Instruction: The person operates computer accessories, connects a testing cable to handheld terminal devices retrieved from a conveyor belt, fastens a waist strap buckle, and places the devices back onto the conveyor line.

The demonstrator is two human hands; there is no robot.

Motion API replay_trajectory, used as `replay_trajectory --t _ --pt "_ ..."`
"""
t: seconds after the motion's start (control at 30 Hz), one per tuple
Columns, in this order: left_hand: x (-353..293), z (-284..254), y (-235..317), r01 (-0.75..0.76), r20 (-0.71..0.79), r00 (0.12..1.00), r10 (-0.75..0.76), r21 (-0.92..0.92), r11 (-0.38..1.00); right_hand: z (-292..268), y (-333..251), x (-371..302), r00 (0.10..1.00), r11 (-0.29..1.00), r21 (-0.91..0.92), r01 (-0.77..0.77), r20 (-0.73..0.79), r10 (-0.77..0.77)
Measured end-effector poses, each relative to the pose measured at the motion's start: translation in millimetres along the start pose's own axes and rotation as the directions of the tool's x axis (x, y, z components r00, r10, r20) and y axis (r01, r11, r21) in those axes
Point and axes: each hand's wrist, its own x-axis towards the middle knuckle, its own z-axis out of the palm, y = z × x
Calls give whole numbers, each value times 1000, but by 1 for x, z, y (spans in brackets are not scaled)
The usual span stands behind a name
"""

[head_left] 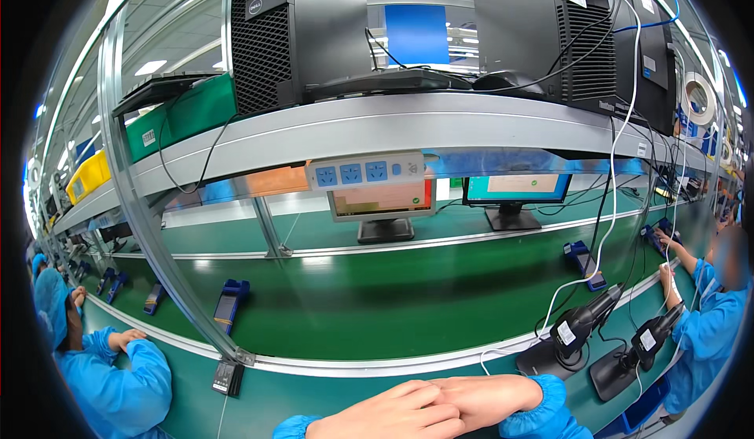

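Note:
My two hands lie folded together at the near edge of the green bench, in blue elasticated sleeves. My left hand (385, 415) rests across my right hand (487, 398), its fingers loosely laid on it, slightly bent. Nothing shows between them. The fingers of my right hand are mostly hidden under the left. To the right of my hands stand two black handheld scanners on stands, the nearer scanner (577, 325) and a farther scanner (650, 337). A small black box-like item (228, 378) lies to the left, by the metal post.
Beyond the white rail runs a green conveyor belt (377, 305) carrying blue-and-grey handheld devices (229, 305). Two monitors (382, 203) stand behind it. Overhead, a metal shelf (393, 125) holds computer towers. Cables hang on the right. Blue-clothed co-workers sit on both sides.

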Motion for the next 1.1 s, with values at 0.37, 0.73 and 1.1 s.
replay_trajectory --t 0.37,0.73,1.1 --pt "-8 -2 -39 286 -512 855 -78 341 896 -18 2 -2 809 968 228 -103 -547 215" --pt "-5 4 -43 421 -582 798 -159 348 838 -14 0 6 743 857 513 48 -592 313" --pt "-2 9 -43 389 -637 769 -61 390 834 -12 -3 5 782 814 563 146 -570 254"
